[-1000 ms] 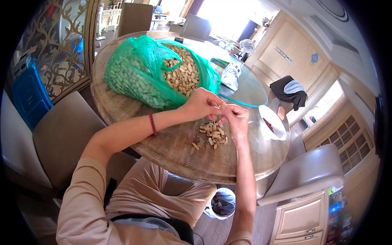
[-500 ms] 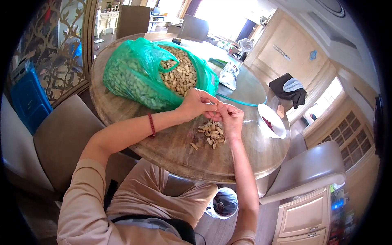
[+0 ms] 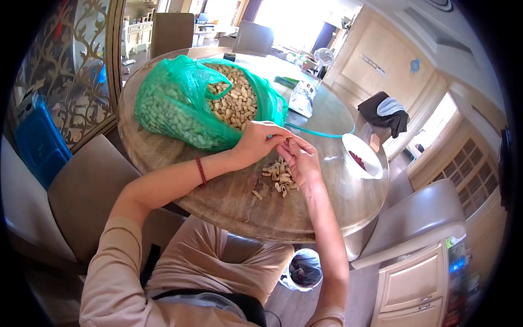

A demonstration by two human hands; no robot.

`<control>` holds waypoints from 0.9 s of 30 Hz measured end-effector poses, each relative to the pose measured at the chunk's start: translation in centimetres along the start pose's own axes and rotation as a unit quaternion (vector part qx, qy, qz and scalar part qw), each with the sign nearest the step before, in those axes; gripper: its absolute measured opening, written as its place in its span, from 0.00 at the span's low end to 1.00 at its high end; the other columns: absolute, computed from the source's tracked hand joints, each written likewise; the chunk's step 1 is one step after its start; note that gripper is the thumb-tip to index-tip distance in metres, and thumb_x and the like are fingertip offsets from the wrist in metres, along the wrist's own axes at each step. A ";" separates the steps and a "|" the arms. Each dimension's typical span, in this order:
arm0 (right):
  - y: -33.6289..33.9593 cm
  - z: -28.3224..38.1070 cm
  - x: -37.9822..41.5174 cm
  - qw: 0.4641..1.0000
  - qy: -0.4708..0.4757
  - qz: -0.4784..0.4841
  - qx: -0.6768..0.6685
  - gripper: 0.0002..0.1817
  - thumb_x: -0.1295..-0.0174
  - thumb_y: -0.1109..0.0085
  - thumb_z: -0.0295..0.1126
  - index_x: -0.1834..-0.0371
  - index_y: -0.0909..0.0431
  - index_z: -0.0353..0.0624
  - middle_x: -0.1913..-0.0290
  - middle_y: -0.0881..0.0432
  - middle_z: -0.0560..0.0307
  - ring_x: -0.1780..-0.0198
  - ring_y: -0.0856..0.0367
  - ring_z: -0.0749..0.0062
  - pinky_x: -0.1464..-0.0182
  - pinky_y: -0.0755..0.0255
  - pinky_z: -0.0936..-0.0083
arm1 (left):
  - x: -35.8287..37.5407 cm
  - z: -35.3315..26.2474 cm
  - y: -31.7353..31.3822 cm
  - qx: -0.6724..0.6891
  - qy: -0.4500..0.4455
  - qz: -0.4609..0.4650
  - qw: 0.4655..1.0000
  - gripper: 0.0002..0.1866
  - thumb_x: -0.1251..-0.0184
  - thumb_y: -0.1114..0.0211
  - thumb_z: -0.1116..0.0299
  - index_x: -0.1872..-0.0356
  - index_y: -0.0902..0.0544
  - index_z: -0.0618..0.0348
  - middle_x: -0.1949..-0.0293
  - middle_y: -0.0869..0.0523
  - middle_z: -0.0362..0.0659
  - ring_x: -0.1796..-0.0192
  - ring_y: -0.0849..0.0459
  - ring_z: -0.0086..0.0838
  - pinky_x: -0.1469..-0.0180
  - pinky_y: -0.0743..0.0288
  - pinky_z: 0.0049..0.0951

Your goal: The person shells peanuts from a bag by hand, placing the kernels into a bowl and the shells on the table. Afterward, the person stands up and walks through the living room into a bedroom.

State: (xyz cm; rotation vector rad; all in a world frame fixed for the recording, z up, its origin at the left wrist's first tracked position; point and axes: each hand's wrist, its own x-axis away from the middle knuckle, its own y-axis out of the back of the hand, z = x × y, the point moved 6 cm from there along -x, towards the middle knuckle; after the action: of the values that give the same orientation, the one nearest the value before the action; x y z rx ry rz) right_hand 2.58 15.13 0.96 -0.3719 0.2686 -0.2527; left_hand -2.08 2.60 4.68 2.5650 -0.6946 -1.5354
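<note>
My left hand [image 3: 259,143] and my right hand [image 3: 303,157] meet fingertip to fingertip above the table. Both are closed in a pinch on a peanut, which the fingers hide almost entirely. Just below them lies a small pile of broken peanut shells [image 3: 281,177], partly covered by my right hand. Behind my left hand a green plastic bag [image 3: 169,117] stands with its mouth open, full of unshelled peanuts [image 3: 238,103]. To the right of my hands, a white bowl [image 3: 372,159] holds some dark red peanut kernels [image 3: 357,160].
The round wooden table [image 3: 234,204] carries a glass turntable [image 3: 333,117] with a silver-white packet [image 3: 303,99]. A lined waste bin [image 3: 314,256] stands on the floor below the edge. Chairs stand left [image 3: 90,180] and right [image 3: 417,218].
My hands still meet at the fingertips, with my left fingers now reaching further over the right ones. The view has shifted slightly. Bag, shells and bowl stay in place on the table.
</note>
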 end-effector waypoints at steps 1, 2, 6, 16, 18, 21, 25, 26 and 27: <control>0.1 -0.2 -0.1 1.000 -0.023 -0.001 -0.020 0.13 0.35 0.52 0.27 0.52 0.27 0.29 0.55 0.23 0.46 0.55 0.21 0.65 0.51 0.22 0.71 | 0.0 0.2 -0.1 0.000 0.000 0.001 1.000 0.08 0.46 0.36 0.76 0.64 0.15 0.59 0.69 0.15 0.41 0.68 0.18 0.22 0.65 0.24 0.21; 0.3 -0.1 -0.1 1.000 -0.023 -0.001 -0.021 0.13 0.35 0.52 0.27 0.52 0.27 0.29 0.55 0.23 0.46 0.55 0.21 0.65 0.51 0.22 0.71 | 0.0 0.0 -0.1 -0.013 -0.024 -0.006 1.000 0.08 0.46 0.36 0.76 0.64 0.15 0.57 0.69 0.15 0.41 0.68 0.18 0.23 0.66 0.24 0.21; 0.0 0.0 -0.1 0.994 -0.064 0.022 -0.090 0.13 0.35 0.54 0.23 0.51 0.30 0.27 0.53 0.24 0.44 0.52 0.23 0.62 0.48 0.24 0.68 | 0.0 0.2 -0.2 0.019 0.000 -0.008 1.000 0.09 0.47 0.36 0.76 0.63 0.15 0.55 0.68 0.15 0.41 0.66 0.18 0.23 0.67 0.24 0.22; 0.4 -0.2 -0.2 0.992 -0.086 0.029 -0.091 0.12 0.40 0.53 0.17 0.54 0.28 0.27 0.56 0.23 0.45 0.55 0.21 0.63 0.47 0.25 0.69 | 0.0 0.2 -0.4 0.022 0.040 0.025 0.999 0.09 0.46 0.36 0.76 0.63 0.15 0.55 0.67 0.15 0.41 0.64 0.18 0.22 0.66 0.24 0.21; 0.1 0.0 0.0 0.990 -0.089 0.039 -0.099 0.12 0.41 0.53 0.16 0.53 0.28 0.27 0.56 0.23 0.45 0.55 0.21 0.63 0.46 0.25 0.70 | 0.1 0.1 -0.3 0.069 0.061 0.025 0.995 0.09 0.46 0.36 0.76 0.62 0.15 0.56 0.66 0.15 0.41 0.63 0.18 0.21 0.66 0.25 0.20; 0.0 -0.1 0.1 0.986 -0.098 0.050 -0.122 0.13 0.41 0.53 0.15 0.52 0.28 0.27 0.55 0.23 0.46 0.54 0.21 0.63 0.46 0.25 0.70 | 0.1 0.0 -0.2 0.075 0.073 0.023 0.994 0.09 0.45 0.36 0.76 0.62 0.15 0.56 0.66 0.15 0.40 0.63 0.18 0.21 0.65 0.25 0.20; 0.1 -0.3 0.0 0.982 -0.114 0.053 -0.138 0.14 0.42 0.53 0.15 0.52 0.29 0.27 0.53 0.24 0.46 0.51 0.23 0.63 0.44 0.27 0.70 | 0.2 -0.1 -0.2 0.055 0.083 0.026 0.995 0.09 0.45 0.36 0.76 0.62 0.15 0.56 0.65 0.15 0.41 0.63 0.18 0.21 0.65 0.25 0.20; 0.2 -0.3 0.1 0.982 -0.115 0.051 -0.138 0.14 0.42 0.53 0.15 0.52 0.29 0.27 0.53 0.24 0.46 0.51 0.23 0.63 0.44 0.27 0.70 | 0.2 -0.1 -0.2 0.063 0.090 0.029 0.993 0.09 0.45 0.36 0.76 0.62 0.15 0.57 0.65 0.15 0.41 0.63 0.18 0.21 0.65 0.25 0.20; 0.2 -0.2 0.4 0.986 -0.111 0.038 -0.119 0.14 0.41 0.54 0.15 0.51 0.29 0.27 0.53 0.24 0.46 0.52 0.22 0.63 0.45 0.26 0.71 | 0.2 0.0 -0.2 0.071 0.098 0.033 0.992 0.09 0.46 0.36 0.76 0.63 0.16 0.58 0.64 0.15 0.41 0.63 0.18 0.21 0.65 0.25 0.20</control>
State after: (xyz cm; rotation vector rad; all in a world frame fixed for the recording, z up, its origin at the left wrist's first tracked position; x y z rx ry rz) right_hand 2.93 15.12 0.68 -0.6198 0.0932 -0.1030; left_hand -1.87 2.70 4.46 2.7156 -0.8833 -1.2344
